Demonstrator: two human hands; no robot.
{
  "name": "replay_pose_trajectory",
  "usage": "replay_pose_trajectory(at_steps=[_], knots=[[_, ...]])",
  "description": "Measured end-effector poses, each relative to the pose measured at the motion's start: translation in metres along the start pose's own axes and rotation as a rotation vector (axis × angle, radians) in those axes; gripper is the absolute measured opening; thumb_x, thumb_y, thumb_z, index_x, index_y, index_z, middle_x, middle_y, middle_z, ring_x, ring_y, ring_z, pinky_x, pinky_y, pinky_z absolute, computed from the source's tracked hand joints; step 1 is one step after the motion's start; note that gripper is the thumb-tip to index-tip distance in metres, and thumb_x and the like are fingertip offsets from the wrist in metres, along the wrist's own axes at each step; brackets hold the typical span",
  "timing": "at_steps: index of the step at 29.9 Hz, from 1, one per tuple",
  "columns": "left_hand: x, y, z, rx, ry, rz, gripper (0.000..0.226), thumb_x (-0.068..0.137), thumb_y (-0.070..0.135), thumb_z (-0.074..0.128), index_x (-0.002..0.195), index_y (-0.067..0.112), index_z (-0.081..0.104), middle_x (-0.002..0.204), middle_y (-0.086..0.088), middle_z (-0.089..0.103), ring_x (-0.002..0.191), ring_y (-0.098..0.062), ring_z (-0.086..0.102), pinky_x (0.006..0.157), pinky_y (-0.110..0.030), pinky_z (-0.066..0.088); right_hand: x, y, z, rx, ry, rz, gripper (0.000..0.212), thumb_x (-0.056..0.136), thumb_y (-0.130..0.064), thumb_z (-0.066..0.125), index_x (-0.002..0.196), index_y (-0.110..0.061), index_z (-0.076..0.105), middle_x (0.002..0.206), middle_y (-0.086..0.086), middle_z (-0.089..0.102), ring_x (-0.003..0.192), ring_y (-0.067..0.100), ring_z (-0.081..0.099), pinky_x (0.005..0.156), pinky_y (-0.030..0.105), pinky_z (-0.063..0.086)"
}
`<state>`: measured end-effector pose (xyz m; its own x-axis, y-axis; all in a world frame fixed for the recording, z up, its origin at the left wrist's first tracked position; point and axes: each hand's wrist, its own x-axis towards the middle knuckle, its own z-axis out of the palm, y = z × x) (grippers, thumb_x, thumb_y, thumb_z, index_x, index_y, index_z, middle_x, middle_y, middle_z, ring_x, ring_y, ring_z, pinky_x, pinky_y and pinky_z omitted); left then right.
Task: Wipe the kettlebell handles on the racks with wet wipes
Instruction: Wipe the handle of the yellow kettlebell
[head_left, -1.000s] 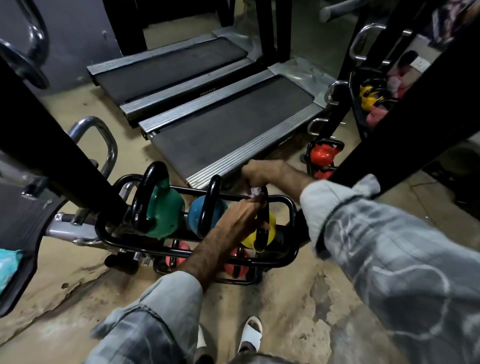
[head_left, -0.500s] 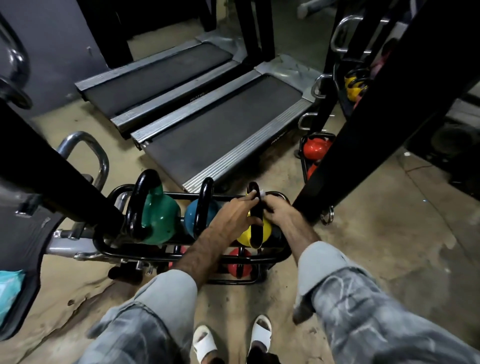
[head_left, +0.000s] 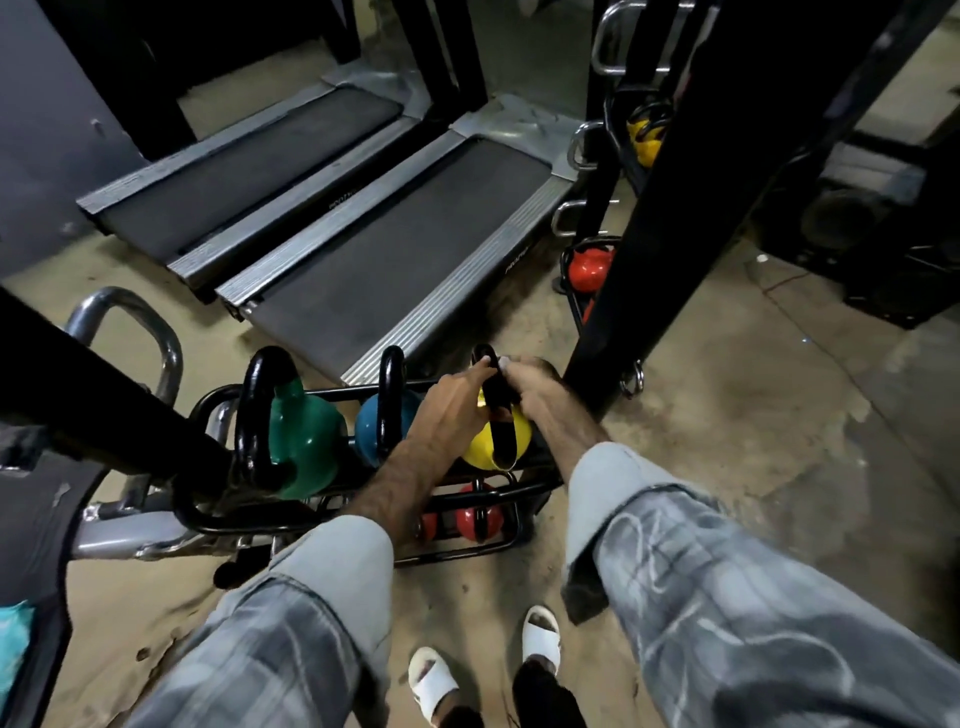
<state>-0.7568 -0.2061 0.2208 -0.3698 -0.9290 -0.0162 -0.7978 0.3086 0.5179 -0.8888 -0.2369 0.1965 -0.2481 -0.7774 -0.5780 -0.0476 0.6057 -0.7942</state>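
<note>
While a second ago the right hand (head_left: 537, 392) reached over from the far side of the yellow kettlebell (head_left: 496, 441), it now sits close against that bell's black handle (head_left: 491, 384) on its right, opposite the left hand (head_left: 454, 402), which has stayed on the handle's left. Both hands curl their fingers round the upper part of the handle; a small white scrap, probably the wet wipe (head_left: 506, 360), shows just at the top of the handle by the right hand's fingertips, though most of it is hidden and I cannot tell which hand truly pinches it. The yellow kettlebell rests at the right end of the upper tier of the low black rack (head_left: 524, 530), with the blue kettlebell (head_left: 371, 431) just left of it, the green kettlebell (head_left: 304, 447) further left, and red kettlebells (head_left: 475, 517) on the tier beneath. The hands closing in together suggests this handle is being rubbed now; the blue and green handles look not yet attended to.
</note>
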Motion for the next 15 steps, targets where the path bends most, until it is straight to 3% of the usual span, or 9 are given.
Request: replay_pose_trajectory(at_steps=[2,6,8,11,13,15], knots=[[-0.001,-0.003,0.002,-0.035,0.035,-0.012,0.06,0.077,0.028,0.075,0.131,0.023,0.049,0.117,-0.008,0.068,0.102,-0.029,0.065,0.083,-0.042,0.053,-0.031,-0.008,-0.003,-0.059,0.145,-0.114,0.014,0.085,-0.017,0.07,0.091,-0.004,0.07,0.074,0.001,0.062,0.077,0.017,0.061,0.054,0.019,0.046],[-0.008,-0.006,0.003,-0.07,0.058,0.028,0.051,0.079,0.027,0.074,0.125,0.022,0.051,0.113,-0.009,0.069,0.102,-0.031,0.065,0.082,-0.043,0.054,-0.089,0.001,-0.022,-0.194,0.326,-0.35,0.018,0.077,-0.019,0.075,0.094,-0.013,0.071,0.083,-0.006,0.064,0.081,0.009,0.061,0.072,0.017,0.046],[-0.018,-0.002,-0.003,-0.178,0.126,0.01,0.044,0.083,0.016,0.07,0.124,0.021,0.055,0.112,-0.008,0.069,0.101,-0.026,0.066,0.086,-0.04,0.054,-0.112,0.005,-0.024,-0.148,0.352,-0.417,0.017,0.081,-0.011,0.067,0.098,-0.014,0.068,0.087,-0.007,0.065,0.087,0.01,0.063,0.08,0.021,0.049],[-0.056,0.001,-0.023,-0.46,0.279,0.005,0.034,0.084,0.003,0.067,0.116,0.01,0.062,0.102,-0.002,0.07,0.093,-0.017,0.069,0.086,-0.028,0.055,-0.145,0.02,-0.022,-0.055,0.349,-0.529,0.035,0.079,0.002,0.055,0.095,-0.027,0.064,0.088,-0.017,0.066,0.091,0.007,0.065,0.085,0.027,0.054],[-0.099,-0.003,-0.035,-0.498,0.377,0.014,0.026,0.086,0.006,0.067,0.112,0.005,0.065,0.096,0.005,0.067,0.087,-0.008,0.067,0.081,-0.008,0.048,-0.158,0.042,-0.015,0.001,0.308,-0.559,0.041,0.077,0.001,0.054,0.087,-0.039,0.06,0.088,-0.023,0.067,0.089,0.002,0.066,0.085,0.039,0.057],[-0.15,-0.016,-0.038,-0.476,0.446,-0.018,0.023,0.088,0.011,0.066,0.11,0.008,0.066,0.096,0.007,0.068,0.087,-0.001,0.064,0.081,-0.005,0.046,-0.174,0.068,0.0,0.042,0.24,-0.534,0.04,0.079,-0.001,0.06,0.086,-0.04,0.061,0.09,-0.024,0.069,0.087,-0.001,0.066,0.086,0.042,0.057]])
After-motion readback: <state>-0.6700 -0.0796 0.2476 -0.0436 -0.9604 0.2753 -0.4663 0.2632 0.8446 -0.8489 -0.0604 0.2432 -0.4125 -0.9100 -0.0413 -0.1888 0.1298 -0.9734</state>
